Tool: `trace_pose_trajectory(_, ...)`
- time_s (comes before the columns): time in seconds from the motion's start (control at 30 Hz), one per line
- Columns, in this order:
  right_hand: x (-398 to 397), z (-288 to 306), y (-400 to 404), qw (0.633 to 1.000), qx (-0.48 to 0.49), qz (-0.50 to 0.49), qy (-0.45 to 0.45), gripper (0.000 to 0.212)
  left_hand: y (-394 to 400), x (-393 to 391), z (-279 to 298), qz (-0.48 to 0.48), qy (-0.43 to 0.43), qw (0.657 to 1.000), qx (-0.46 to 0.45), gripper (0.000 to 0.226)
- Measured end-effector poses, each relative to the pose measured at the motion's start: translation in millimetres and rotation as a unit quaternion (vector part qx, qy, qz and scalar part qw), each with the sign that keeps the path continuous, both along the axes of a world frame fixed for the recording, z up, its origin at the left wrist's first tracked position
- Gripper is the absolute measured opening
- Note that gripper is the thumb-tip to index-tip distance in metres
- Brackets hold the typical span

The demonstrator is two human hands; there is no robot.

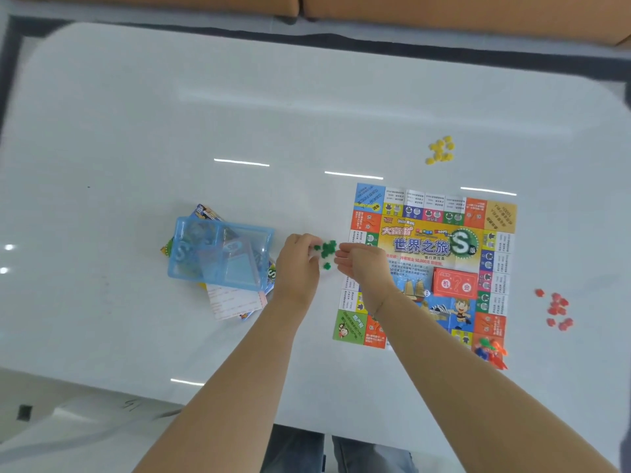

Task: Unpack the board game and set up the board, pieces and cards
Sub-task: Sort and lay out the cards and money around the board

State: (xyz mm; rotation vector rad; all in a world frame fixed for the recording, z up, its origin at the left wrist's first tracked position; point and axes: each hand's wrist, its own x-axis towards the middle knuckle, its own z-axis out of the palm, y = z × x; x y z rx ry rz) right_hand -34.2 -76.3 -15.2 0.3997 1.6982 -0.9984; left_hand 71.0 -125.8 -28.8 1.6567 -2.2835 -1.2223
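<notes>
Green small pieces are between the two hands, just beside the left edge of the board. The left hand pinches what looks like a small clear bag with some of these pieces, and the right hand is half open under it, the palm turned up to receive them; one green piece hangs a little lower, between the hands. So I judge the step in hand is emptying the green pieces out.

The board already lies flat on the table. A red card deck sits on its middle, and some coloured pawns stand at its near right corner. Yellow pieces form a little heap beyond the board, and red pieces a heap to its right, both apart from it. The next move probably calls for putting the green pieces down as their own heap on the free side, without scattering them.

To the left, a blue plastic tray rests on the game box and some papers.

The table is white and glossy, with lamp reflections. Behind it stands an orange-brown sofa.
</notes>
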Motion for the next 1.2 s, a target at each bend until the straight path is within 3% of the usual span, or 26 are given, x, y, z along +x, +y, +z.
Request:
trace_pose_trajectory(0.1, -3.4, 3.5, 3.9, 0.999, 0.028, -0.025, 0.004, 0.034, -3.4, 11.1, 10.9, -0.02, -0.012, 1.0, 0.005, 0.036)
trace_pose_trajectory(0.23, 8.6, 13.5, 8.8, 0.998, 0.009, 0.006, -0.061, 0.034, -3.5, 29.1, 18.5, -0.051, -0.049, 0.997, 0.025, 0.033)
trace_pose_trajectory(0.4, 34.3, 1.1, 13.0, 0.999, -0.03, -0.02, 0.002, 0.032, 10.0, 50.2, 9.9, -0.092, -0.095, 0.991, 0.03, 0.02)
trace_pose_trajectory(0.57, 29.9, 1.5, 6.4, 0.994, -0.022, -0.108, 0.012, 0.035, 19.1, 63.9, -4.7, -0.156, -0.148, 0.977, -0.001, 0.041)
trace_pose_trajectory(0.63, 17.5, 1.0, -0.7, 0.994, -0.006, -0.1, 0.038, 0.035, 20.0, 65.5, -7.4, -0.173, -0.169, 0.97, -0.019, 0.047)
trace_pose_trajectory(0.87, 19.7, -4.2, -19.8, 0.992, -0.012, 0.044, 0.114, 0.029, 20.1, 68.6, -12.5, -0.182, -0.169, 0.967, -0.05, 0.041)
trace_pose_trajectory(1.0, 22.3, -4.1, -29.3, 0.979, 0.006, 0.118, 0.167, 0.038, 23.3, 66.0, -13.4, -0.197, -0.156, 0.967, -0.048, 0.035)
trace_pose_trajectory(1.1, 19.0, -0.7, -36.3, 0.93, -0.012, 0.252, 0.269, 0.043, 19.6, 61.4, -13.5, -0.209, -0.181, 0.961, -0.034, 0.033)
trace_pose_trajectory(1.2, 18.1, -3.3, -46.5, 0.838, -0.059, 0.433, 0.326, 0.051, 16.4, 56.2, -13.3, -0.22, -0.198, 0.955, -0.029, 0.034)
